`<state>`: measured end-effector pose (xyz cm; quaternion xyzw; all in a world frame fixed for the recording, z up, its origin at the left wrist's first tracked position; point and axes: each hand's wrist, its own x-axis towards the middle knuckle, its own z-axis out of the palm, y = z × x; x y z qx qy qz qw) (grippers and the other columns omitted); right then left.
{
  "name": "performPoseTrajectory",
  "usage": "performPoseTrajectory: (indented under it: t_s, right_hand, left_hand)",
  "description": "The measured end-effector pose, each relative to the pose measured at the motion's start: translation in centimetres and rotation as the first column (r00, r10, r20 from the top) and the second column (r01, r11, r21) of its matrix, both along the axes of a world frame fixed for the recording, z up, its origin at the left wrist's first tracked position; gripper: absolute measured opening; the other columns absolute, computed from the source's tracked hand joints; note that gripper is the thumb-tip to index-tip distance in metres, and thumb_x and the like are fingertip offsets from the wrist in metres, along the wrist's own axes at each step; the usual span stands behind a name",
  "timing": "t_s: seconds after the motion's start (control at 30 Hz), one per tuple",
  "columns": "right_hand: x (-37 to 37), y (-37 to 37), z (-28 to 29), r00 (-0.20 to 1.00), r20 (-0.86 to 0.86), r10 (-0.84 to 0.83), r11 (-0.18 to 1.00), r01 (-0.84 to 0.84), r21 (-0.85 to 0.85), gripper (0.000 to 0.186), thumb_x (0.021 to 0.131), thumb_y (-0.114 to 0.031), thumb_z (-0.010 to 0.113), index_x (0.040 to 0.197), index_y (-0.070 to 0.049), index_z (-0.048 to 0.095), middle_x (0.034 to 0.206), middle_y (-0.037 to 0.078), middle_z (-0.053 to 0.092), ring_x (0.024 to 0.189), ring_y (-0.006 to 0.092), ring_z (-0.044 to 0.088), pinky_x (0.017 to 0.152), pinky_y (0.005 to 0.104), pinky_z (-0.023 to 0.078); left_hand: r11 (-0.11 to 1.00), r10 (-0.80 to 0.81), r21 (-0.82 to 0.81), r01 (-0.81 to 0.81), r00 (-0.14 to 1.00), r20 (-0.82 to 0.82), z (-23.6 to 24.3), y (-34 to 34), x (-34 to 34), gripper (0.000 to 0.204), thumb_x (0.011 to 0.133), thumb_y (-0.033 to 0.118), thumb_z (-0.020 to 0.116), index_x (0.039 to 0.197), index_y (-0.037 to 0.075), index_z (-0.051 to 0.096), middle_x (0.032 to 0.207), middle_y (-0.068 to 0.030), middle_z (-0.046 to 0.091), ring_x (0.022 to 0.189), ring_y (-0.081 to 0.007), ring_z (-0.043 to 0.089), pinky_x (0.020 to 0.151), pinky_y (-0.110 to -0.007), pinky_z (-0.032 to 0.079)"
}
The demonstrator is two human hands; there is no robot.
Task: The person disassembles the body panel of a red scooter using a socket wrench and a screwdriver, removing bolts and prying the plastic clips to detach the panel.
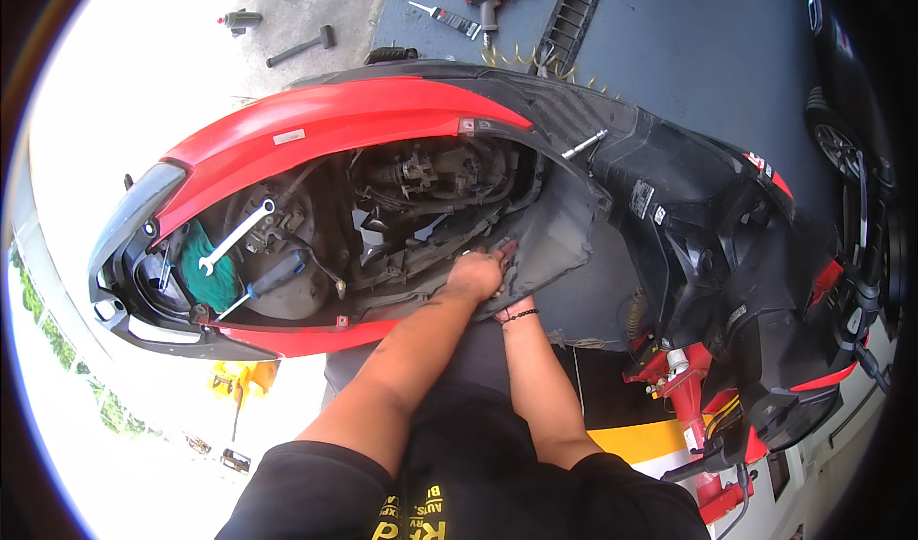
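Note:
A red and black scooter lies across the view with its seat area open. My left hand is closed at the lower right edge of that opening, around a small reddish item that I cannot make out. My right hand reaches beneath the dark plastic panel just below it, fingers hidden. To the left, a combination wrench rests over a green cloth, and a screwdriver lies beside them.
Beyond the scooter are an impact gun, a tube, a hammer and a coiled hose. A socket extension lies on the bodywork. A red stand is below right, a dark car at far right.

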<state>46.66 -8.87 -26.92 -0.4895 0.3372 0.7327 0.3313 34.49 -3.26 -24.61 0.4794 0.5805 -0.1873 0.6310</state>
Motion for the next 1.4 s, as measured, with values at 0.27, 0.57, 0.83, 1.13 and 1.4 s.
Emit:
performPoseTrajectory:
  t_s: [0.27, 0.57, 0.83, 1.13, 1.4]
  right_hand:
    - [0.8, -1.6, -2.2, 0.998, -0.057, 0.041, 0.981, -0.029, 0.193, 0.048, 0.096, -0.056, 0.046, 0.1, -0.011, 0.064, 0.082, 0.004, 0.065, 0.065, 0.0138, 0.06, 0.057, 0.0278, 0.049]
    - [0.9, -1.6, -2.3, 0.995, -0.02, 0.097, 0.976, -0.091, 0.196, 0.052, 0.095, -0.057, 0.048, 0.105, -0.008, 0.063, 0.091, 0.007, 0.064, 0.078, 0.0159, 0.059, 0.07, 0.0307, 0.047]
    - [1.3, -0.8, -3.4, 0.992, 0.052, 0.113, 0.977, -0.121, 0.174, 0.056, 0.094, -0.058, 0.049, 0.109, -0.005, 0.062, 0.099, 0.009, 0.064, 0.09, 0.0177, 0.058, 0.081, 0.0332, 0.044]
    - [11.7, 5.4, -6.5, 0.791, 0.558, 0.249, 0.949, -0.313, 0.02, 0.062, 0.092, -0.059, 0.052, 0.114, -0.002, 0.061, 0.108, 0.012, 0.063, 0.103, 0.0198, 0.057, 0.094, 0.0361, 0.042]
    - [11.7, 24.1, -0.2, 0.451, 0.68, 0.579, 0.123, -0.872, 0.473, 0.08, 0.083, -0.061, 0.062, 0.129, 0.003, 0.053, 0.13, 0.016, 0.056, 0.123, 0.0244, 0.05, 0.103, 0.0362, 0.038]
  left_hand:
    - [0.991, -0.053, 0.125, 0.051, 0.999, 0.007, -0.8, -1.2, 0.5, 0.039, 0.098, 0.036, 0.041, 0.118, 0.008, 0.06, 0.108, -0.0211, 0.066, 0.104, -0.0353, 0.062, 0.091, -0.044, 0.05]
    - [0.997, -0.055, 0.048, 0.053, 0.997, 0.046, -0.5, -0.6, 0.1, 0.037, 0.096, 0.033, 0.044, 0.119, 0.01, 0.062, 0.116, -0.0177, 0.065, 0.111, -0.0319, 0.061, 0.093, -0.047, 0.047]
    - [0.983, 0.18, 0.03, -0.18, 0.984, 0.021, -0.2, -0.1, -1.0, 0.04, 0.101, 0.035, 0.038, 0.118, 0.001, 0.049, 0.115, -0.0244, 0.062, 0.108, -0.0393, 0.061, 0.093, -0.048, 0.047]
    - [0.877, -0.347, 0.357, 0.323, 0.938, 0.005, 7.1, -1.7, -2.1, 0.051, 0.093, 0.037, 0.054, 0.126, -0.002, 0.052, 0.134, -0.0264, 0.049, 0.109, -0.0394, 0.061, 0.096, -0.049, 0.046]
    - [0.866, -0.347, 0.375, 0.331, 0.937, -0.025, 5.6, -3.1, -1.5, 0.043, 0.09, 0.011, 0.043, 0.13, -0.004, 0.052, 0.131, -0.0301, 0.051, 0.094, -0.0365, 0.067, 0.089, -0.042, 0.052]
